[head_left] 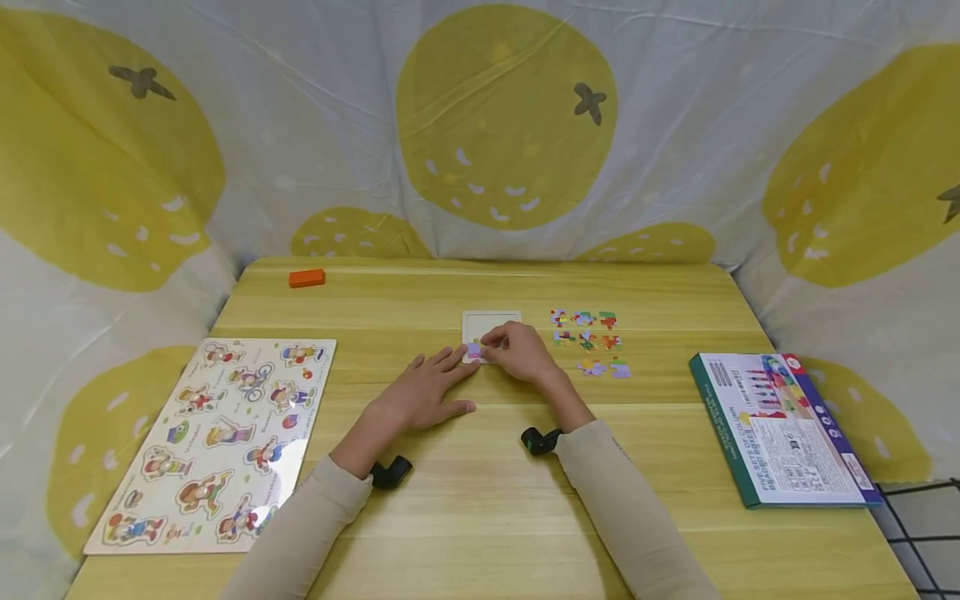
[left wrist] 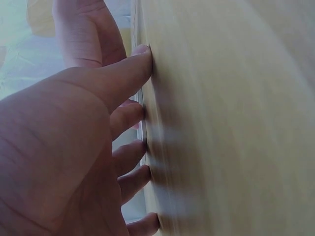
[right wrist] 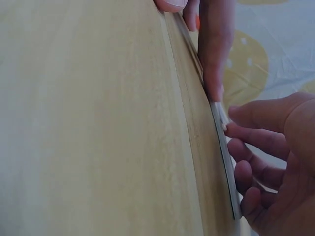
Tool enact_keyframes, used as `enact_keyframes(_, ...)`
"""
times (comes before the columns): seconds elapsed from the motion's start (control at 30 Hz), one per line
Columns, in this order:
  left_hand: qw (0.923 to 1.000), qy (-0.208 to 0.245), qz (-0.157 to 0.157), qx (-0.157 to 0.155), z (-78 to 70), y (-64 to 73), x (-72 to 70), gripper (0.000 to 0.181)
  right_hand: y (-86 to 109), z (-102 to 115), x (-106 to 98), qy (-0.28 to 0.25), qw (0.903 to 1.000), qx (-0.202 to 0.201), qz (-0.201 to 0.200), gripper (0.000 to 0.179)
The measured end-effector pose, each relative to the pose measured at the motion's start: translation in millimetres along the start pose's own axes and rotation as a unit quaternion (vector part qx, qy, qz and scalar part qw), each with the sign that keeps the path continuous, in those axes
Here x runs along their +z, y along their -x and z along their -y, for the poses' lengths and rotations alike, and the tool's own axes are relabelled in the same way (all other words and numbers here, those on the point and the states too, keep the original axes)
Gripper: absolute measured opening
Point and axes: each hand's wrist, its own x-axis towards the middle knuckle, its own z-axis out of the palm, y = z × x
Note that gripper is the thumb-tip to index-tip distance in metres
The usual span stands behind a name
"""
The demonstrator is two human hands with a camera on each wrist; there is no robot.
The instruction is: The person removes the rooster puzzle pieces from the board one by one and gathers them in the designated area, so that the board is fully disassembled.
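Note:
A small white puzzle tray (head_left: 491,320) lies mid-table, a purple and pink puzzle piece (head_left: 473,351) at its lower left corner. My right hand (head_left: 520,354) is over the tray's right part, thumb and forefinger pinching a small puzzle piece low over it. Most of that piece is hidden by the fingers; a pale bit (right wrist: 225,127) shows in the right wrist view. My left hand (head_left: 426,390) rests on the table with fingers spread, fingertips right at the tray's lower left edge. In the left wrist view, the left fingers (left wrist: 130,155) are extended against the wood.
Several loose puzzle pieces (head_left: 587,340) lie in rows right of the tray. A board with cartoon figures (head_left: 243,383) lies at left, a boxed set (head_left: 783,433) at right. An orange block (head_left: 307,278) sits near the back left edge. A fruit-print cloth (head_left: 315,150) hangs behind.

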Motion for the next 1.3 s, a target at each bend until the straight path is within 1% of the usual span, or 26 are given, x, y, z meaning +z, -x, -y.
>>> enact_keyframes(0.43,1.0000,0.003,0.004,0.001,-0.1,-1.7,-0.2,0.071,-0.4,0.5,2.0,-0.040,0.9991,-0.004,-0.015,0.017)
enact_keyframes(0.73,1.0000,0.004,0.007,0.000,0.1,-0.6,0.6,0.071,-0.8,6.6,3.8,-0.051,0.9985,-0.004,-0.021,0.012)
enact_keyframes(1.0,1.0000,0.005,0.006,0.000,0.1,0.1,0.4,0.071,-4.6,6.2,7.9,-0.064,0.9973,-0.008,-0.033,0.008)
enact_keyframes(1.3,0.9999,0.013,0.004,-0.001,1.2,-0.1,0.2,0.072,-2.2,5.3,3.4,-0.088,0.9954,-0.001,-0.036,0.009)
